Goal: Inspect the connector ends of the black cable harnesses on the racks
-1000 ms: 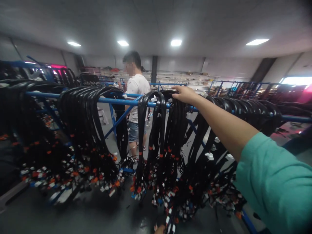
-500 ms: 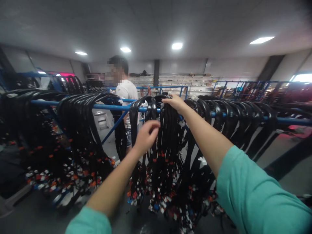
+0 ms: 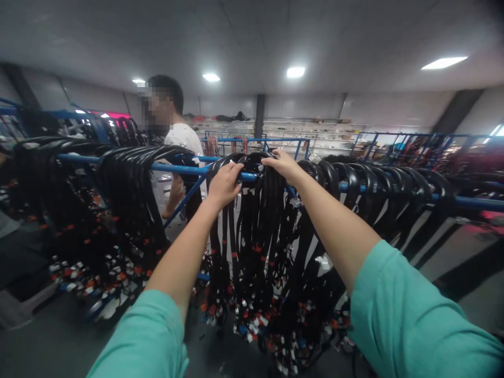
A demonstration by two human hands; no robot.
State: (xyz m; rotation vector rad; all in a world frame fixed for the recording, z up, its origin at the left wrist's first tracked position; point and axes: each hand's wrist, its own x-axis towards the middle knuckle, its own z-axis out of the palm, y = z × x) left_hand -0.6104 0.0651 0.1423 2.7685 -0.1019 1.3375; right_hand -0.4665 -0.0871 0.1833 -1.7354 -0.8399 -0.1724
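Black cable bundles (image 3: 271, 205) hang over a blue rail (image 3: 177, 169) at the centre, with red bands and small white, orange and blue connectors at their lower ends. My left hand (image 3: 225, 185) is closed around a black bundle at the top of the rail, left of the middle. Just to its right, my right hand (image 3: 284, 167) lies over the top of the neighbouring bundles, its fingers curled onto them and its fingertips pointing left. The undersides of both hands are hidden.
More black bundles hang along the rail at the left (image 3: 134, 194) and right (image 3: 366, 184). A person in a white shirt (image 3: 185, 137) stands behind the rail at the left. Farther back are shelves (image 3: 326, 127) and blue racks with cables (image 3: 417, 149).
My left hand has moved up and closed on a bundle at the rail. My right hand remains on the bundles. The person behind the rail appears farther left and nearer.
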